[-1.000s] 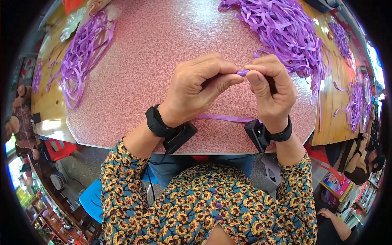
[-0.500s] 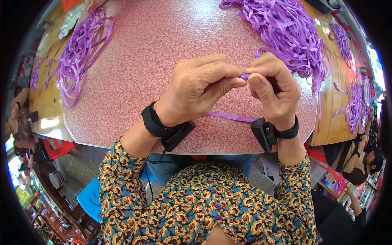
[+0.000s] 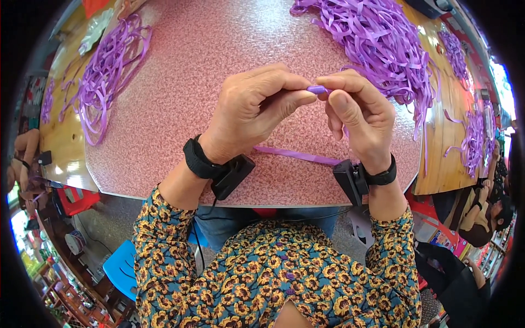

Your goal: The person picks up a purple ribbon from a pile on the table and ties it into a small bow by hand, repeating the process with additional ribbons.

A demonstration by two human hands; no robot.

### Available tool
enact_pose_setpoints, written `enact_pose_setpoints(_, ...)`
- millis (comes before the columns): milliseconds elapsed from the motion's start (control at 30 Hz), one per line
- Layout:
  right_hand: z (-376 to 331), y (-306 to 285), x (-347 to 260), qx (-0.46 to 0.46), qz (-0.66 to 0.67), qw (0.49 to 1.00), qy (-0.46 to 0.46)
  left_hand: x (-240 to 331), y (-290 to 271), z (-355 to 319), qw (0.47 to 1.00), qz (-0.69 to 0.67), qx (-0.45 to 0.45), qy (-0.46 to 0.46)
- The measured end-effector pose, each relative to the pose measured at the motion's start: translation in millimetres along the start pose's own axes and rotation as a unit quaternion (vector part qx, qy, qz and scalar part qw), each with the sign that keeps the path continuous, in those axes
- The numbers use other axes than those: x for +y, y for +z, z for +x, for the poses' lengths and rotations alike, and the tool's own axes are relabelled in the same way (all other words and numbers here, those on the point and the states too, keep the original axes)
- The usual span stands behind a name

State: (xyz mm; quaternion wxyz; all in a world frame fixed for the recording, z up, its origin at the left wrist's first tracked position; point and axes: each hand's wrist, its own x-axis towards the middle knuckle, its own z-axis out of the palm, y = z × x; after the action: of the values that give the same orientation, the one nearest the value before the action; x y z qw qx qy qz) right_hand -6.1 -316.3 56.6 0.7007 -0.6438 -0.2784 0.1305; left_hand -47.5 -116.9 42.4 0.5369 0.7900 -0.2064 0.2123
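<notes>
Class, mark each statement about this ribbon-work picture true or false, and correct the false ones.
1. Both hands pinch the purple ribbon piece. True.
2. The left hand lies flat on the table. False: it is raised, fingertips meeting the right hand.
3. The largest ribbon heap lies on the pink table, upper right. True.
4. The ribbons are green. False: purple.
5. Each wrist carries a black band. True.
</notes>
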Motion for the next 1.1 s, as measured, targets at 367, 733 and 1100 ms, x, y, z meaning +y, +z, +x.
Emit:
enact_pose_setpoints(367, 2.0, 0.3, 2.3, 0.022, -0.089, 0.993, -0.077, 3.9, 2.6, -2.2, 1.000, -0.010, -0.012, -0.022)
enact_pose_setpoints(733, 1.0, 4.9, 13.1, 0.053, -0.154, 0.977, -0.140, -4.1, 10.1, -6.7, 1.000, -0.020, 0.012, -0.007)
enact_pose_setpoints(1100, 2.3, -1.3, 14.3, -0.021, -0.079, 0.996, -0.020, -11.5, 4.2, -9.7, 0.983, -0.124, -0.056, -0.122)
